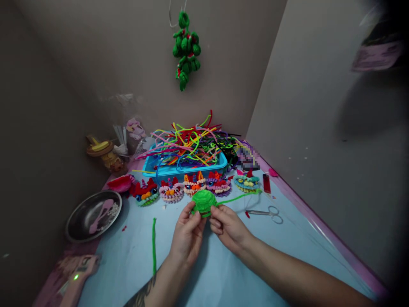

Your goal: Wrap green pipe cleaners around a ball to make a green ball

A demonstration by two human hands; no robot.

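Between my two hands, above the blue table cover, is a bright green coiled pipe-cleaner piece (pixel 204 200), rounded like a small dome. My left hand (pixel 188 232) pinches its left lower edge between thumb and fingers. At its lower right, my right hand (pixel 228 226) has thumb and fingertips closed where a loose green strand (pixel 238 198) leaves the coil and runs out to the right. A separate straight green pipe cleaner (pixel 154 245) lies on the cover, left of my left forearm.
Several colourful lion-head figures (pixel 171 190) stand in a row behind my hands. Beyond them a blue tray (pixel 185 172) overflows with pipe cleaners. Scissors (pixel 266 213) lie at right, a dark bowl (pixel 92 217) at left, a pink glue gun (pixel 79 277) at front left. Walls rise behind.
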